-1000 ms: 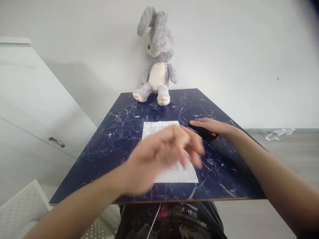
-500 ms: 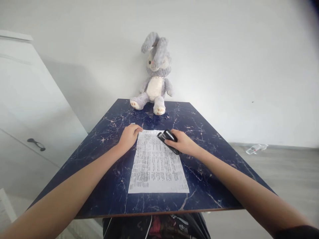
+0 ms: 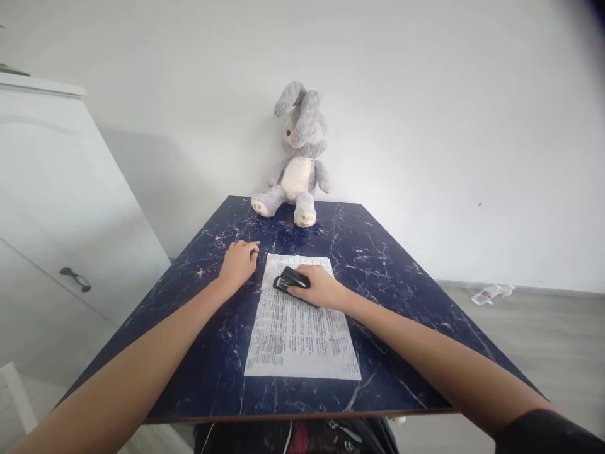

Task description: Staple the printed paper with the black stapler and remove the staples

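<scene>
A black stapler (image 3: 293, 277) is in my right hand (image 3: 319, 285), whose fingers and thumb wrap its body. It lies over the upper part of a printed paper sheet (image 3: 302, 343), with its front end pointing left. My left hand (image 3: 237, 266) rests on the table just left of the sheet's top, apart from the paper. Its fingers are curled and the thumb comes close to them. A small pale strip (image 3: 256, 243) shows at those fingertips, its left end hidden. Whether the fingers grip it is hard to make out.
The dark blue marbled table (image 3: 198, 353) carries a grey plush rabbit (image 3: 297, 176) at its far end, against the wall. At left stands a white cabinet (image 3: 75, 189) with a dark handle. A clear plastic item (image 3: 491, 294) lies on the floor at right.
My right hand has carried the stapler left across the sheet. My left hand has let go of the sheet's top left corner and shifted left, beside the pale strip. The view has tilted slightly.
</scene>
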The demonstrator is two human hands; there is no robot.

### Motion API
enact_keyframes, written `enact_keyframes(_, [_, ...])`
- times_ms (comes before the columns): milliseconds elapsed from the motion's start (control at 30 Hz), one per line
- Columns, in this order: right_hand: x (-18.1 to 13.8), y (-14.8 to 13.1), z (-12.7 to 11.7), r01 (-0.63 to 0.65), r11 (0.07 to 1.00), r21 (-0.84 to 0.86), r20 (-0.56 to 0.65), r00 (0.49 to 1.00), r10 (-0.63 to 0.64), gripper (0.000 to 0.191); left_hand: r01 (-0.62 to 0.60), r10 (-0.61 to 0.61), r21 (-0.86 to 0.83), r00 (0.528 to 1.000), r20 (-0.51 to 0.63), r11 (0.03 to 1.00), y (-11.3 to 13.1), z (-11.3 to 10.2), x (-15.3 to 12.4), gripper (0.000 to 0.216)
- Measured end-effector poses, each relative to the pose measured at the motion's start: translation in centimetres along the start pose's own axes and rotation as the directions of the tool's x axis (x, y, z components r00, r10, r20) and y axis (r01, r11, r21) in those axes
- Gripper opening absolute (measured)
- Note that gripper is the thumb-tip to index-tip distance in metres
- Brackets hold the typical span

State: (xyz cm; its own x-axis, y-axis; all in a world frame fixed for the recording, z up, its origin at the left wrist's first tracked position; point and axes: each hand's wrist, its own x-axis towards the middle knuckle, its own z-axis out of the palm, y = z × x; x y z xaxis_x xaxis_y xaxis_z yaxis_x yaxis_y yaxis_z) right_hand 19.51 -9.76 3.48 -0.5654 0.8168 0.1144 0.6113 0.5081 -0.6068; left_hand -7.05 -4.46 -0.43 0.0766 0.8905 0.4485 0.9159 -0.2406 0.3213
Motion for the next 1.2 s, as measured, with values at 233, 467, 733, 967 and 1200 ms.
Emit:
enact_keyframes(233, [-1.4,1.5,-1.6,0.012,0.997,-0.072,-0.005,1.0,-0.012,0.019,-0.134,0.152,-0.26,0.987,0.052,0.956,3.2,0.0,-1.0,0.03])
enact_keyframes(467, [-1.6,3.5,-4.0,-0.01,0.997,0.074,0.081,0.997,0.004,0.031,-0.308,0.424,-0.399,0.871,0.247,0.864,6.4,-0.5,-2.8,0.032])
enact_keyframes(733, [-2.3,6.5,-8.4,-0.121,0.823,0.555,0.493,0.845,-0.208,0.061,-0.237,0.46,-0.48,0.781,0.423,0.844,4.3,0.0,-1.9,0.054])
enact_keyframes(967, [-2.2,7.5,-8.3,-0.026,0.86,0.509,0.457,0.856,-0.244,0.054,-0.154,0.401,-0.504,0.81,0.428,0.85,4.4,-0.4,-2.1,0.098])
enact_keyframes(1200, [-2.5,6.3,-7.2,0.205,0.947,0.249,0.295,0.915,-0.275,0.049,-0.117,0.37,-0.495,0.812,0.452,0.861,5.0,-0.9,-2.0,0.094])
